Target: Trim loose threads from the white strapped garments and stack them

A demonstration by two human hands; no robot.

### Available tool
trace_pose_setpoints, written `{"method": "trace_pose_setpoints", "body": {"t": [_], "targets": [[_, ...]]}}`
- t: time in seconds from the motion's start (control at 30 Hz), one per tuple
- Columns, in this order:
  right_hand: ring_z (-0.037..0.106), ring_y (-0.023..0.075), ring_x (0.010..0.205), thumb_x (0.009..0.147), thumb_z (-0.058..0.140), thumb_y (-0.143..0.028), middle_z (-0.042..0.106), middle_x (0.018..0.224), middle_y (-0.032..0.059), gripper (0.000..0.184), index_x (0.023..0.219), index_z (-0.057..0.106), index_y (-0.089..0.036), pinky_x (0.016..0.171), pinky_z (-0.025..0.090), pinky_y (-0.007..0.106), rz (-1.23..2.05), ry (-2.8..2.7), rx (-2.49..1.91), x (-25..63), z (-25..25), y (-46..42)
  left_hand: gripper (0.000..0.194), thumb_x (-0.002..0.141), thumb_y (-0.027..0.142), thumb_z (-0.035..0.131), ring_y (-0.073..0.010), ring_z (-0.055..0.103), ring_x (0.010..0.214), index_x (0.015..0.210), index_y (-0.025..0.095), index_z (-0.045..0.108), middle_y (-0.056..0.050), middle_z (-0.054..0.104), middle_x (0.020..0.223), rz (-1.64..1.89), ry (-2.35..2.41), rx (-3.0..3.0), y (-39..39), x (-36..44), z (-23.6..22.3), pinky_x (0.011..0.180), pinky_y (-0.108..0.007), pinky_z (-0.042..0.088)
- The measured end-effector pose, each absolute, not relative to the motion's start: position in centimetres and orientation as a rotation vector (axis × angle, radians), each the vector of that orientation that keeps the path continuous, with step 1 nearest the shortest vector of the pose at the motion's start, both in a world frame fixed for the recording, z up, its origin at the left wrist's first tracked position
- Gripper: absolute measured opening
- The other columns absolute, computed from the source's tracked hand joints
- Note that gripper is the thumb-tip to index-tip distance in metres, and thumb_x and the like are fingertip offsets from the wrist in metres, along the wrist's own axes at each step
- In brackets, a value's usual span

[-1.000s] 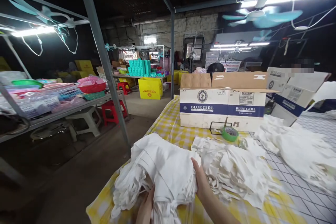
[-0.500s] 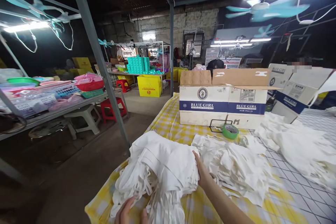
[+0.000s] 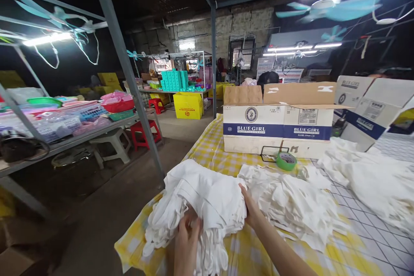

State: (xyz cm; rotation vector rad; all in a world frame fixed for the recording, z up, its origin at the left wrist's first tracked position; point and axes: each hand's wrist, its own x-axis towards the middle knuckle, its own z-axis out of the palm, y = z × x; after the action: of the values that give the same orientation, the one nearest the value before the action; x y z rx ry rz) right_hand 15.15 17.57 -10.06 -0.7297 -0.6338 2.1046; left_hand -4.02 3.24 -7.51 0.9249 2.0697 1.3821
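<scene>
A bundle of white cloth bags (image 3: pixel 203 198) with dangling straps lies on the near left of the yellow checked table (image 3: pixel 210 151). My left hand (image 3: pixel 186 237) grips the bundle's near edge among the straps. My right hand (image 3: pixel 250 207) presses against the bundle's right side, between it and a second heap of white cloth pieces (image 3: pixel 291 202).
An open "Blue Girl" carton (image 3: pixel 278 127) stands behind the heaps, with a green tape roll (image 3: pixel 286 160) in front of it. More white cloth (image 3: pixel 371 177) and another carton (image 3: pixel 368 105) are at right. A metal post (image 3: pixel 129 77), shelves with plastic baskets (image 3: pixel 80 114) and stools (image 3: pixel 113 144) line the left aisle.
My left hand has risen from below the table edge and closed on the bundle's near side. The right hand stays against the bundle. The view shifted slightly.
</scene>
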Motion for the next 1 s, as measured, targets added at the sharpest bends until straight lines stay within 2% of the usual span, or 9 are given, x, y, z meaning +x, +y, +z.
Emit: {"method": "trace_pose_setpoints", "body": {"t": [0.13,0.2,0.27,0.33,0.4,0.53,0.73,0.87,1.0], "targets": [[0.058,0.0233,0.107,0.079,0.054,-0.050,0.064,0.114,0.0087,0.057,0.128,0.046,-0.021,0.094,0.043,0.041,2.088,-0.616,-0.725,15.1,-10.3,17.6,0.032,0.086,0.039,0.040,-0.0262,0.053,0.104,0.096,0.020,0.063,-0.010,0.061,0.105,1.375,2.251,1.733,5.1,-4.6,-2.9,0.090,-0.041,0.040],[0.059,0.0234,0.106,0.079,0.054,-0.049,0.064,0.113,0.0090,0.058,0.128,0.046,-0.020,0.094,0.043,0.041,2.101,-0.606,-0.735,15.1,-10.4,17.6,0.035,0.087,0.035,0.039,-0.0273,0.044,0.117,0.112,0.020,0.059,-0.011,0.055,0.120,1.285,2.438,1.978,7.9,-5.7,-0.5,0.099,-0.044,0.031],[0.059,0.0240,0.106,0.079,0.054,-0.050,0.065,0.112,0.0101,0.059,0.128,0.046,-0.018,0.094,0.044,0.041,2.126,-0.595,-0.745,15.0,-10.4,17.6,0.045,0.086,0.037,0.042,-0.0304,0.029,0.130,0.128,0.021,0.047,-0.010,0.043,0.136,1.065,2.565,2.113,10.7,-7.1,0.6,0.106,-0.049,0.019],[0.060,0.0245,0.105,0.078,0.055,-0.050,0.065,0.111,0.0109,0.060,0.127,0.047,-0.017,0.094,0.043,0.041,2.141,-0.589,-0.750,15.0,-10.3,17.6,0.049,0.084,0.040,0.046,-0.0324,0.026,0.131,0.130,0.022,0.044,-0.009,0.038,0.140,0.797,2.558,2.164,12.8,-8.4,-0.1,0.106,-0.052,0.017],[0.060,0.0247,0.105,0.078,0.055,-0.049,0.065,0.112,0.0109,0.060,0.127,0.046,-0.016,0.095,0.043,0.041,2.144,-0.594,-0.741,15.1,-10.2,17.6,0.048,0.084,0.042,0.046,-0.0331,0.030,0.129,0.128,0.022,0.047,-0.009,0.037,0.141,0.654,2.507,2.163,13.9,-9.4,-1.9,0.105,-0.051,0.021],[0.058,0.0253,0.107,0.078,0.055,-0.050,0.065,0.111,0.0097,0.058,0.126,0.048,-0.018,0.096,0.042,0.042,2.149,-0.610,-0.721,15.0,-9.9,17.6,0.048,0.085,0.046,0.042,-0.0333,0.032,0.128,0.128,0.025,0.047,-0.010,0.032,0.143,0.681,2.469,2.167,14.3,-10.7,-4.6,0.103,-0.052,0.024],[0.058,0.0256,0.107,0.078,0.053,-0.053,0.065,0.111,0.0093,0.059,0.127,0.048,-0.020,0.095,0.043,0.042,2.111,-0.618,-0.763,14.9,-9.9,17.5,0.053,0.085,0.049,0.040,-0.0383,0.023,0.131,0.129,0.020,0.046,-0.014,0.033,0.142,0.610,2.445,2.041,14.8,-9.6,-1.7,0.102,-0.061,0.011],[0.058,0.0261,0.107,0.078,0.053,-0.052,0.065,0.111,0.0099,0.060,0.128,0.047,-0.020,0.095,0.043,0.043,2.104,-0.659,-0.751,14.9,-9.5,17.4,0.054,0.088,0.049,0.033,-0.0307,0.016,0.136,0.137,0.026,0.033,-0.008,0.026,0.146,0.681,2.243,2.245,13.8,-5.0,-0.4,0.105,-0.058,0.005],[0.059,0.0264,0.105,0.079,0.051,-0.053,0.066,0.108,0.0090,0.057,0.127,0.049,-0.020,0.095,0.043,0.043,2.099,-0.687,-0.713,15.1,-9.2,17.3,0.056,0.085,0.051,0.040,-0.0281,0.021,0.134,0.135,0.027,0.037,-0.007,0.031,0.144,0.564,2.053,2.273,12.2,-1.2,-2.8,0.108,-0.050,0.012]]}}
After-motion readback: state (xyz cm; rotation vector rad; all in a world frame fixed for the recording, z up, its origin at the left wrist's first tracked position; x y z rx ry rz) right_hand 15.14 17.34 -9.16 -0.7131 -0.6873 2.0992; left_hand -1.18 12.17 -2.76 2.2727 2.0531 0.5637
